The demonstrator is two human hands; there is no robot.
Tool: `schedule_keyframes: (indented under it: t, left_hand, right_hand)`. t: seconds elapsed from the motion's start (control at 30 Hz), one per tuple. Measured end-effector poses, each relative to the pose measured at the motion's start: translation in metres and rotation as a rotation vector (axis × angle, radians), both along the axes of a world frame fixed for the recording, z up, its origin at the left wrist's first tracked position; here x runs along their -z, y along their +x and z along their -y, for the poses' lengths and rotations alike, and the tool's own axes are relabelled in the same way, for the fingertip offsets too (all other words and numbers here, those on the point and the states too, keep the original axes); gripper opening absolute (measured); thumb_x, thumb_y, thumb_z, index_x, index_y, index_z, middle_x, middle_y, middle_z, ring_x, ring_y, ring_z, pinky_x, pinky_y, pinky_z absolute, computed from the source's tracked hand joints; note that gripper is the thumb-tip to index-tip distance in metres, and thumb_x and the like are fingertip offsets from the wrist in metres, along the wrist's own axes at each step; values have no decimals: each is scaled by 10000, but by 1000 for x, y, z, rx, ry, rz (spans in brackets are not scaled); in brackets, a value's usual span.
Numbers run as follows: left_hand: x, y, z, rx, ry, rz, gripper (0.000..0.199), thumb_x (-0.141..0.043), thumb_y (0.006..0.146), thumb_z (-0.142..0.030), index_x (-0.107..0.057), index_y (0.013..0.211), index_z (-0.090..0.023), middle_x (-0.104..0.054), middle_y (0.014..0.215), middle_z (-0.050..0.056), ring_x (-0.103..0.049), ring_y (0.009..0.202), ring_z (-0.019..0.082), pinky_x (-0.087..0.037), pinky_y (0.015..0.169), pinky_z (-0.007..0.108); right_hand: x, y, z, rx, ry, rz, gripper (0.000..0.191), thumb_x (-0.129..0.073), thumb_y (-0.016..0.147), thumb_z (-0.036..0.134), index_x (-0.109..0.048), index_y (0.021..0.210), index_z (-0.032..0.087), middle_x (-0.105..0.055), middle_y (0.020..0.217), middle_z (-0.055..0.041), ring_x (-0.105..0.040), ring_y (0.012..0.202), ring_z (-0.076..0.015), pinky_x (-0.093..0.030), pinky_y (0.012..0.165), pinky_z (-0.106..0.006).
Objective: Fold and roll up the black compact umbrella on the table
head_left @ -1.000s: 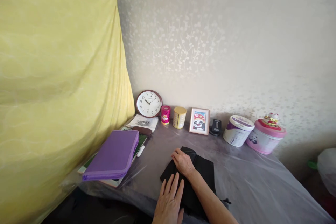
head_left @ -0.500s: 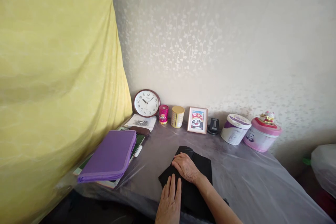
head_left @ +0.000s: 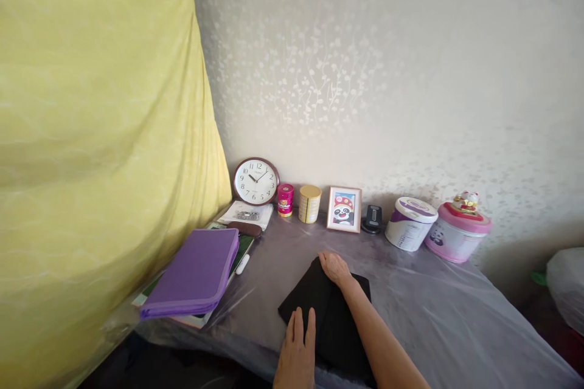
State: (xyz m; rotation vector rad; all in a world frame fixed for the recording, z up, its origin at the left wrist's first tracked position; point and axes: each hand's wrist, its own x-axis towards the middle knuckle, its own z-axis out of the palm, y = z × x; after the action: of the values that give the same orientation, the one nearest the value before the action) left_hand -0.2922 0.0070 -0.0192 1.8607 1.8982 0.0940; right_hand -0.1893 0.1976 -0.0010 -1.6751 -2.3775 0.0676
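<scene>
A piece of folded black cloth point(head_left: 303, 295) lies on the table before me; its exact kind I cannot make out. My left hand point(head_left: 297, 346) rests flat on its near left part, fingers stretched and slightly apart. My right hand point(head_left: 335, 268) lies at the cloth's far edge, palm down, with the fingers pointing away and left. A fold line runs down the cloth between my hands, and my right forearm covers part of the right side.
Left on the table, a purple zip folder point(head_left: 189, 270) lies on books, near a brown case point(head_left: 246, 229) and white marker point(head_left: 243, 264). Along the wall stand a clock point(head_left: 256, 181), pink tin point(head_left: 285, 200), yellow-lidded can point(head_left: 309, 204), picture frame point(head_left: 344, 209) and tubs point(head_left: 410, 225).
My right hand has moved from the middle of the cloth to its far edge. The cloth's upper left part now lies flatter. My left hand has stayed nearly in place.
</scene>
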Motion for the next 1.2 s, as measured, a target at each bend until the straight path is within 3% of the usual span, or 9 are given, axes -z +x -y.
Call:
schedule_keyframes:
  t: [0.13, 0.2, 0.3, 0.43, 0.6, 0.8, 1.0, 1.2]
  left_hand:
    - [-11, 0, 5, -1, 9, -2, 1063, -488, 489, 82, 6, 1387, -199, -44, 1484, 128, -94, 1358, 294, -258, 1062, 365]
    - [-14, 0, 9, 0, 41, -1, 1023, -443, 516, 94, 12, 1385, -196, -50, 1486, 121, -95, 1361, 270, -231, 1075, 353]
    - [-17, 0, 13, -14, 87, -5, 968, -368, 554, 119, -1, 1387, -211, -67, 1490, 101, -97, 1364, 234, -206, 1085, 327]
    - [-22, 1, 15, -17, 75, -6, 960, -346, 559, 137, -12, 1391, -205, -76, 1488, 109, -105, 1362, 230, -221, 1076, 302]
    - [-26, 3, 17, -28, 74, -6, 970, -357, 553, 146, -22, 1395, -203, -75, 1487, 124, -98, 1362, 242, -210, 1078, 313]
    - [-25, 3, 17, -31, 79, -11, 982, -365, 549, 151, -16, 1397, -201, -78, 1489, 126, -102, 1362, 243, -228, 1070, 313]
    - [-17, 3, 15, -35, 77, -27, 993, -394, 536, 122, 3, 1397, -173, -43, 1490, 118, -82, 1364, 248, -217, 1077, 323]
    - [17, 2, 11, -42, 226, -77, 982, -474, 529, 20, -48, 1404, -115, -76, 1487, 132, -127, 1357, 276, -206, 1083, 387]
  right_hand:
    - [-2, 28, 9, 81, 80, -54, 307, -324, 916, 281, -600, 1000, 176, -654, 1020, -91, -590, 993, -187, -422, 867, -313]
    - [-2, 51, 22, 134, 216, -128, 299, -320, 909, 276, -578, 1014, 167, -641, 1037, -100, -575, 1012, -191, -398, 917, -340]
    - [1, 85, 54, 237, 439, -261, 327, -324, 896, 365, -566, 976, 162, -645, 970, -115, -596, 939, -221, -433, 865, -375]
    - [6, 106, 105, 379, 303, -384, 381, -386, 846, 502, -542, 989, 184, -648, 879, -83, -636, 716, -201, -482, 649, -321]
    - [14, 94, 143, 360, 23, -478, 373, -414, 809, 537, -566, 938, 222, -654, 667, -23, -652, 633, -208, -476, 582, -301]
    - [19, 85, 142, 385, -16, -589, 324, -472, 743, 465, -621, 873, 209, -677, 696, -69, -664, 712, -256, -492, 608, -334]
    - [-9, 59, 131, 193, -224, -1078, 412, -556, 710, 512, -639, 930, 174, -651, 660, -21, -624, 633, -197, -466, 537, -273]
    - [-26, 3, 109, 97, -375, -1337, 460, -657, 628, 512, -636, 924, 160, -582, 574, 19, -546, 543, -139, -408, 473, -231]
